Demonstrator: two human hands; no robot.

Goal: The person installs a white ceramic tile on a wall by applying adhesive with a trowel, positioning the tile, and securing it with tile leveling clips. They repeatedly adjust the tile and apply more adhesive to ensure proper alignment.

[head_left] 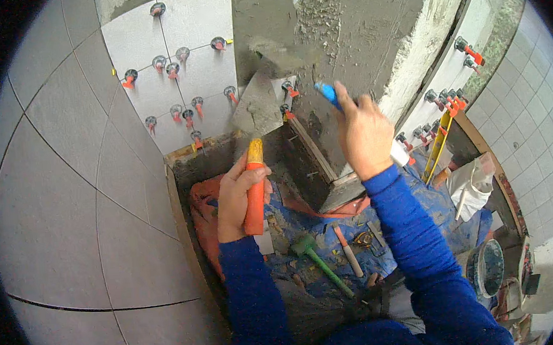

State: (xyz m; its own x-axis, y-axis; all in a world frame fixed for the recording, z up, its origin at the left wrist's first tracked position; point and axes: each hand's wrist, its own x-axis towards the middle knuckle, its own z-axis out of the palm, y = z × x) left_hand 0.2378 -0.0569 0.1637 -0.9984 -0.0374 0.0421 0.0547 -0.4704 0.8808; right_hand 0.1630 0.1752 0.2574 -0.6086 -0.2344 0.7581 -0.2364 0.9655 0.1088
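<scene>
My left hand (234, 204) grips the orange-and-yellow handle (255, 193) of a mortar-covered trowel (253, 110), whose blade rises in front of the grey wall. My right hand (363, 134) is closed on a blue-handled trowel (327, 92); its blurred, mortar-coated blade is near the top of the other one. Behind them, grey mortar (324, 22) covers the wall beside white tiles (195, 18) fitted with red levelling spacers. A short tile piece with red spacers shows just right of the left trowel. Below the blades a dark board (314, 160) with a pale edge slopes downward.
A dirty blue sheet (291, 203) holds a green mallet (318, 262) and a hammer (349, 251). At the right are a yellow level (438, 148), a white bag (470, 184) and a bucket (488, 270). Grey tiled wall (66, 187) rises at the left, more tiles (518, 91) at the right.
</scene>
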